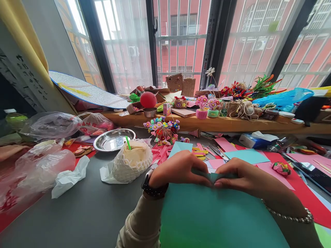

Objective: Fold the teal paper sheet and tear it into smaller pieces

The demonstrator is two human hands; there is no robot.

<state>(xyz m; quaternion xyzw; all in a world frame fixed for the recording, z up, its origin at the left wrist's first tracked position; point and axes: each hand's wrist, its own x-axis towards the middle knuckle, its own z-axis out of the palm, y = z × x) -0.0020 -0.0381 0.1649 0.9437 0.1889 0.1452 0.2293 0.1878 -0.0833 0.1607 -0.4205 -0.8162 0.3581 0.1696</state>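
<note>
A large sheet of teal paper (207, 213) stretches from my fingers down past the bottom of the picture. My left hand (184, 167) pinches its upper edge between thumb and fingers. Close beside it, my right hand (236, 174) pinches the same edge, the two thumbs nearly touching. Between the hands the edge looks folded over. A dark watch (155, 187) is on my left wrist and a silver bead bracelet (289, 217) on my right. Just beyond my hands lie a light blue paper piece (181, 148) and a pair of scissors (219, 153).
To the left stand a coconut (133, 156) in white foam netting with a green straw, and a metal plate (113, 139). Plastic bags (57, 162) fill the far left. Coloured papers (249, 156) and a phone (314, 172) lie right. Crafts line the wooden sill (165, 120).
</note>
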